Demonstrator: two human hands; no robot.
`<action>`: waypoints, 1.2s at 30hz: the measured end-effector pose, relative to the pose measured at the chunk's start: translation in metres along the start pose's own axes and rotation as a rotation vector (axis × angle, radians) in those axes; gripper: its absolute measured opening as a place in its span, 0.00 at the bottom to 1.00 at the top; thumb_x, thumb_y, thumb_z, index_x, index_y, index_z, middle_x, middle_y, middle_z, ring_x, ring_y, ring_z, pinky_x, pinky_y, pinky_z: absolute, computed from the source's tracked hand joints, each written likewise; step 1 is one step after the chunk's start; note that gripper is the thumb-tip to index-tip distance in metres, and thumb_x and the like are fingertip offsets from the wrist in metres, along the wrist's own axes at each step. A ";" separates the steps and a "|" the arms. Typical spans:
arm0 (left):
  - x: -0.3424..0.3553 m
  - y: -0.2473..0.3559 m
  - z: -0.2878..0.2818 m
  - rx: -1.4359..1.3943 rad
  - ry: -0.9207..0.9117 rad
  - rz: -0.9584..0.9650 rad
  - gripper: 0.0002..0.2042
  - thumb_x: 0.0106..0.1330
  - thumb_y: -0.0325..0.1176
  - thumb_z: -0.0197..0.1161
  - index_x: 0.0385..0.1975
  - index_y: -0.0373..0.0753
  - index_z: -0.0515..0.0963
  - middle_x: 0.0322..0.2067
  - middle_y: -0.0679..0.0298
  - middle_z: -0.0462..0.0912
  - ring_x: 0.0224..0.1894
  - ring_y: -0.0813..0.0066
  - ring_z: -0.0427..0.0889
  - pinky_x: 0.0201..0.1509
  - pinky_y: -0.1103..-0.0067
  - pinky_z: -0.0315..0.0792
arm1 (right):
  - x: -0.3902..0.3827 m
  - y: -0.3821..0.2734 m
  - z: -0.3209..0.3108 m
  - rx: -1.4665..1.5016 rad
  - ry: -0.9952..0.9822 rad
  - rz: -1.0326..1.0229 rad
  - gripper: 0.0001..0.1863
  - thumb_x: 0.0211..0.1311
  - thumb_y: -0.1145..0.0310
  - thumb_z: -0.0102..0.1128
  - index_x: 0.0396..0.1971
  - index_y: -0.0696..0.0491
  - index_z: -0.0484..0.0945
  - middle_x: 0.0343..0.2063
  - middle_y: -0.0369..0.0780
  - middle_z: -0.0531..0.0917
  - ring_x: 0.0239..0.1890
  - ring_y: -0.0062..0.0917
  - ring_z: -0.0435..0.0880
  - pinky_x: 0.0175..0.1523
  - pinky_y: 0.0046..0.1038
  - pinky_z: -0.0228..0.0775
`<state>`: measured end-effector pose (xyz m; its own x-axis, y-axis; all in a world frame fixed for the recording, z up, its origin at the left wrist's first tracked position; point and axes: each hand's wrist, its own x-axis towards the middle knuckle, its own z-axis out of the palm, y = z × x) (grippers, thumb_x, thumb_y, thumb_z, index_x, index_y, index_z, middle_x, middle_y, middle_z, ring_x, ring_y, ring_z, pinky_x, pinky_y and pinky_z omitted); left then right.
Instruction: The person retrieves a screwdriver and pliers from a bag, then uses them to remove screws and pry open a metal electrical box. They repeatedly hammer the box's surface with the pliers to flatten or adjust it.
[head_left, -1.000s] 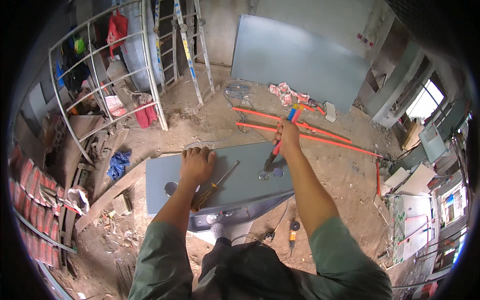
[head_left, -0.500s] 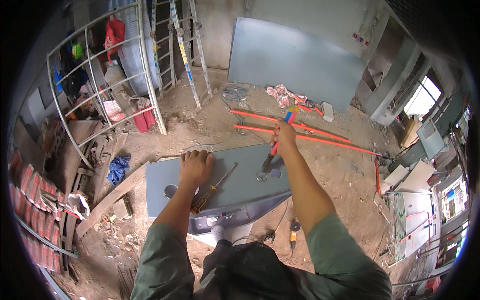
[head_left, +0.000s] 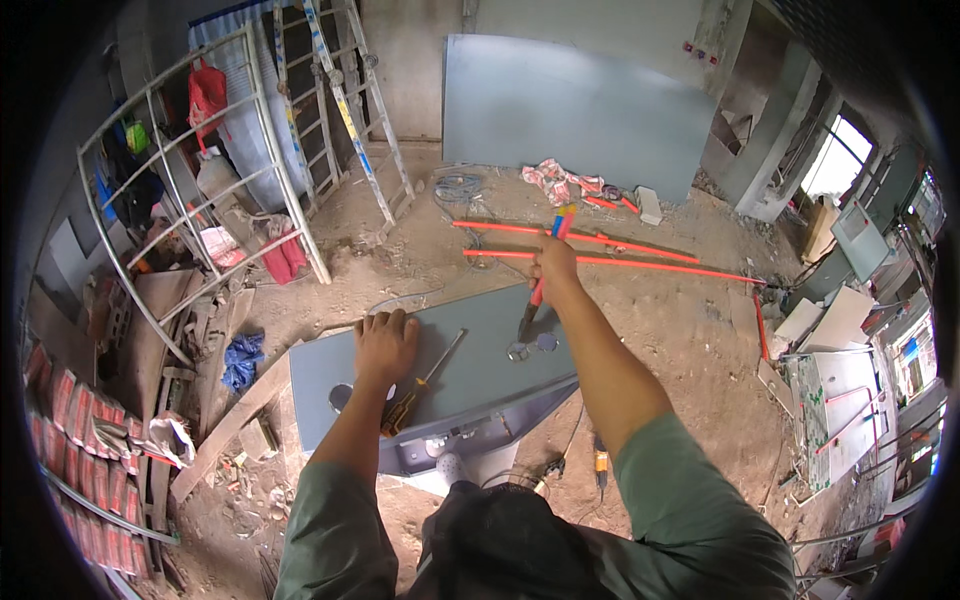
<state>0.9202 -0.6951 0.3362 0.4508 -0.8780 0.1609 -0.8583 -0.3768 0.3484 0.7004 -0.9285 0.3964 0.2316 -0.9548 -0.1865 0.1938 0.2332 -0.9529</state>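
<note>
The whole view sits a little differently from a second ago, mostly because the head has moved; on the grey sheet-metal box [head_left: 470,392] itself, little shifts. The right hand [head_left: 555,265] stays closed around a red-handled plier-like tool [head_left: 528,318] with blue and yellow at its upper end, above the far right part of the box. The tool stands somewhat steeper now, its dark metal head at the silvery round ring [head_left: 517,351] on the box's top; whether it bites there I cannot tell. The left hand [head_left: 387,345] keeps resting palm down on the left part of the box, holding nothing. Beside it, on the box, a long-shafted screwdriver with a yellow-and-black handle [head_left: 400,410] lies in the same place. The work seems to remain at that ring, with no clear advance.
</note>
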 end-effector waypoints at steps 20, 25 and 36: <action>-0.007 -0.004 0.001 0.032 0.002 -0.005 0.25 0.78 0.51 0.46 0.60 0.41 0.79 0.60 0.48 0.81 0.68 0.48 0.72 0.77 0.52 0.55 | -0.082 0.006 -0.078 0.537 -0.049 -0.090 0.10 0.74 0.56 0.61 0.35 0.40 0.70 0.21 0.28 0.66 0.21 0.20 0.67 0.26 0.33 0.64; -0.005 0.002 0.009 0.026 0.016 0.009 0.24 0.78 0.52 0.46 0.60 0.42 0.79 0.60 0.48 0.80 0.68 0.48 0.72 0.76 0.52 0.55 | -0.198 0.015 -0.173 0.560 -0.135 -0.129 0.13 0.76 0.50 0.58 0.35 0.39 0.69 0.25 0.29 0.68 0.25 0.22 0.67 0.33 0.34 0.66; 0.009 -0.032 0.008 -0.727 0.180 0.049 0.24 0.83 0.52 0.48 0.59 0.38 0.81 0.52 0.48 0.85 0.58 0.54 0.82 0.66 0.66 0.71 | -0.277 0.078 -0.232 0.780 0.243 -0.318 0.17 0.79 0.45 0.53 0.41 0.44 0.72 0.31 0.33 0.74 0.35 0.26 0.75 0.50 0.43 0.72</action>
<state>0.9498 -0.6936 0.3187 0.5029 -0.8035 0.3185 -0.5279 0.0062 0.8493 0.4300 -0.6886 0.3183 -0.1370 -0.9881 -0.0701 0.8317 -0.0763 -0.5499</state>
